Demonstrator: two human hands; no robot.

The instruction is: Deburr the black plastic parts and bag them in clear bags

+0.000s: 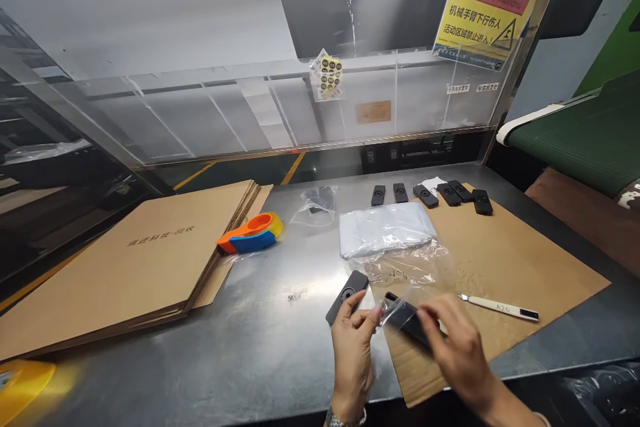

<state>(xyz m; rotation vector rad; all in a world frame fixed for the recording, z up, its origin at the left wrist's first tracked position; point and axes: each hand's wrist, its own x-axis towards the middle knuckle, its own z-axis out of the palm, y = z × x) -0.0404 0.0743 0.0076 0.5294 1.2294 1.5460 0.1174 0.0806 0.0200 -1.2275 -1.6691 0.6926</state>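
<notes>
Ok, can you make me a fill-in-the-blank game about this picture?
1. The gadget in the left hand is coloured ____.
2. The knife lies on a flat brown sheet made of ____.
3. The background of the warning sign is mostly ____.
4. The wide belt at the right side of the picture is coloured ____.

Missing words: black, cardboard, yellow, green.

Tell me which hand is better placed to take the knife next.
Probably the right: the right hand is nearer the knife on the cardboard sheet; the left hand, farther away, holds a black device.
</notes>
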